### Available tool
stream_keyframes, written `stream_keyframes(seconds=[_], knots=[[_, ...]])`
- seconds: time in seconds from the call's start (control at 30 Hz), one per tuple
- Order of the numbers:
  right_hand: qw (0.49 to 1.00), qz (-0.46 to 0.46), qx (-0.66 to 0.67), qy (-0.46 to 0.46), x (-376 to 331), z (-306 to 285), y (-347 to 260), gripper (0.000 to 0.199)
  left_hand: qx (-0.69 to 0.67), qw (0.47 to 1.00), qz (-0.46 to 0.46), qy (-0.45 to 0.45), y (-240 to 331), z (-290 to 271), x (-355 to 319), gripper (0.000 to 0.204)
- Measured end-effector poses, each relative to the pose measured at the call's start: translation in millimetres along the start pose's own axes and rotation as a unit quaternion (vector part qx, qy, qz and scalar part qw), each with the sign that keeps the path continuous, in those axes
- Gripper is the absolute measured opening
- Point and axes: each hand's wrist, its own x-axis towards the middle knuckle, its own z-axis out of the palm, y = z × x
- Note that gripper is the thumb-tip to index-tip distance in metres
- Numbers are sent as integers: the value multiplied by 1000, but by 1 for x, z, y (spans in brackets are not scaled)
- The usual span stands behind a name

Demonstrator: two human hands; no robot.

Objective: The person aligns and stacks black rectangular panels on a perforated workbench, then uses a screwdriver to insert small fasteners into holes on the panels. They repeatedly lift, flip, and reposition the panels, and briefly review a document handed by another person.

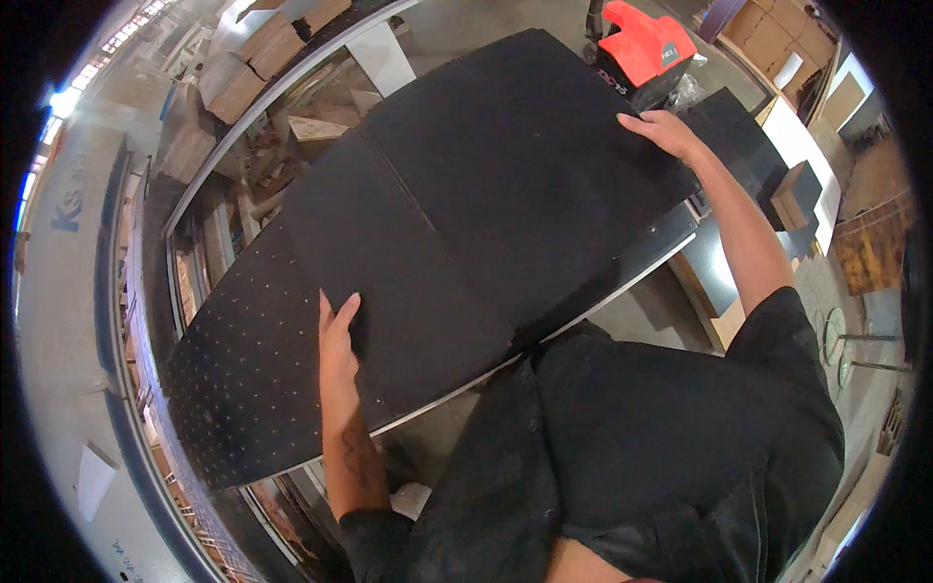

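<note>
A large flat black panel [486,185] with a faint seam across it lies over a dark table [243,369] dotted with small holes. Along the panel's left edge rests my left hand [338,340], fingers stretched out and thumb apart from them. My right hand [666,139] has hold of the panel's far right edge, its thumb lying on the top face and the other fingers partly hidden. A pale strip borders the table's near side, close to my body.
Left of the table runs a long grey machine beam [68,243]. A red-topped device [646,49] stands beyond the panel's far right corner. Dark boards [734,136] lie to the right. Cardboard boxes [253,68] are stacked at the far left, with wood scraps [316,128] nearby.
</note>
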Motion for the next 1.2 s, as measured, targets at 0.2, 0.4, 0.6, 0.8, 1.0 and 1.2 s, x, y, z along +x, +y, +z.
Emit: stream_keyframes(seconds=[0.2, 0.4, 0.6, 0.8, 1.0, 1.2], knots=[[998, -39, 35, 33, -15, 21, 7, 108, 18, 999, -36, 28, 12, 21, 6, 89], [995, -49, -36, 82, -28, 32, -9, 119, 45, 998, -22, 35, 6, 8, 2, 88], [995, -104, 3, -1, -26, 22, -25, 108, 229, 962, 85, 122, 6, 3, 1, 92], [981, -148, -22, 126, -12, 63, -44, 114, 544, 794, 217, 162, 16, 47, 6, 110], [988, -99, 47, 111, -12, 56, -11, 101, 577, 785, 151, 169, 10, 56, 0, 112], [983, -79, 91, 136, -14, 30, 39, 52, 566, 794, 115, 191, 7, 26, -11, 91]])
